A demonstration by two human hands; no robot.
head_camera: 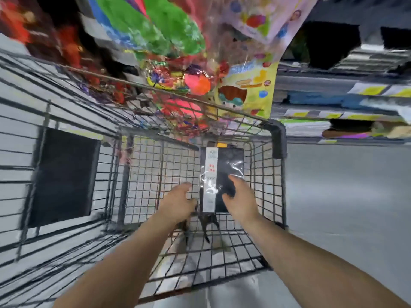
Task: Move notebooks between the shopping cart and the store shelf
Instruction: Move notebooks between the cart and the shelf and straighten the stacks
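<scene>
Roughly, I saw the right hand (239, 196) spread flat on the black wrapped notebook (230, 160). The left hand (179, 200) was loosely curled just beside its white strip, and through the blur I couldn't tell whether it touched. The notebook lay on the shopping cart (279, 138) floor, with the store shelf (333, 103) beyond.

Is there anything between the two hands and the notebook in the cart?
Nothing visible. The notebook lies uncovered on the cart floor; the right hand is over its cover, the left hand at its left edge. Blur hides whether they touch.
</scene>
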